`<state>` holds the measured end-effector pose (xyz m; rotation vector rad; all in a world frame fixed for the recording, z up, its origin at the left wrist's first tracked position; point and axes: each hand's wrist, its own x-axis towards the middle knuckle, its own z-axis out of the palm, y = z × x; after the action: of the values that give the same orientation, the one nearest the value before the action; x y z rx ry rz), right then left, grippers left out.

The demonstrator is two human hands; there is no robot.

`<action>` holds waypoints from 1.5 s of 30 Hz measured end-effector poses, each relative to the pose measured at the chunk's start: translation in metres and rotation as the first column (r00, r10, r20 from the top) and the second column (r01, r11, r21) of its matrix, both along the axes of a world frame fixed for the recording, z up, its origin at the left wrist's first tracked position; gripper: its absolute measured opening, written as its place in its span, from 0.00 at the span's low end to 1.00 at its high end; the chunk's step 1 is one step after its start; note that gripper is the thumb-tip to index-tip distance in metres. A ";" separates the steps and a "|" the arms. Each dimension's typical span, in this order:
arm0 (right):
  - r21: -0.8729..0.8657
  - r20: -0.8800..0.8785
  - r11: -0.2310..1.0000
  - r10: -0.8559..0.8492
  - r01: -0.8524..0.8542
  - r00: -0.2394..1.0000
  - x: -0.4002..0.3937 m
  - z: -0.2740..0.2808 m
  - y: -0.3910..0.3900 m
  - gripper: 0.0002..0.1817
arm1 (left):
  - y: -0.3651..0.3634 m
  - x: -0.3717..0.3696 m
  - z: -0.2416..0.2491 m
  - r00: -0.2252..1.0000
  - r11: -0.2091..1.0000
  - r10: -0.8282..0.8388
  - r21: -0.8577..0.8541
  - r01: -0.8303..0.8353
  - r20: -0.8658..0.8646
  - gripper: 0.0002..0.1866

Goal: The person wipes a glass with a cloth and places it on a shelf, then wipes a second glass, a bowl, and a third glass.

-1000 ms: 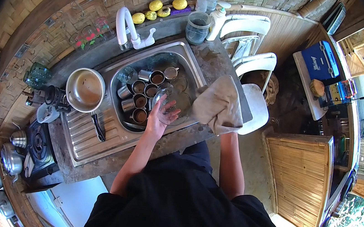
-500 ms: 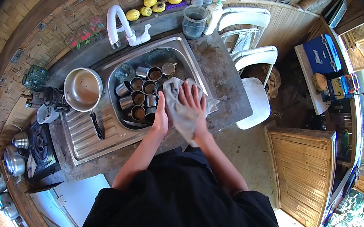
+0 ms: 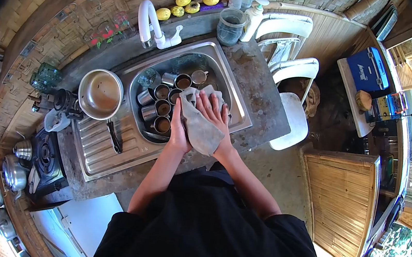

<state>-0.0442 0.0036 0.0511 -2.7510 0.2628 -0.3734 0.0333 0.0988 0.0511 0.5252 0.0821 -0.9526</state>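
A: What is held by the left hand [image 3: 179, 127]?

B: It is closed from the left side on something wrapped in the cloth [image 3: 199, 123]. What is wrapped is hidden, so it cannot be named from this view.

A: And the right hand [image 3: 213, 115]?

B: It is laid over the top of the cloth, fingers spread and pressed flat, pointing toward the far side of the sink [image 3: 232, 88]. The bundle is thus clamped between the two hands, the left at its side, the right above it.

A: Where is the bundle placed?

B: It is held over the near right part of the sink basin, just right of the cluster of metal cups [image 3: 162, 106]. The cloth's long axis is seen running from the far end under the fingertips to the near edge of the tabletop [image 3: 261, 104], where a loose corner hangs down.

A: Which hand is nearer the cups?

B: The left; it is just beside the nearest cup. Further left, a steel saucepan [image 3: 99, 95] is set on the draining board, and a white tap [image 3: 152, 28] stands beyond the sink.
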 end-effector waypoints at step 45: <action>0.069 0.106 0.998 0.002 -0.009 0.994 0.036 0.050 0.024 0.34 | 0.035 0.011 0.038 0.993 0.989 0.108 -0.096 -0.113 -0.053 0.33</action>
<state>-0.0086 0.0276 0.1010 -2.6539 0.2363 -0.4971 0.0445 0.1340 0.0886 0.4026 0.1058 -0.8561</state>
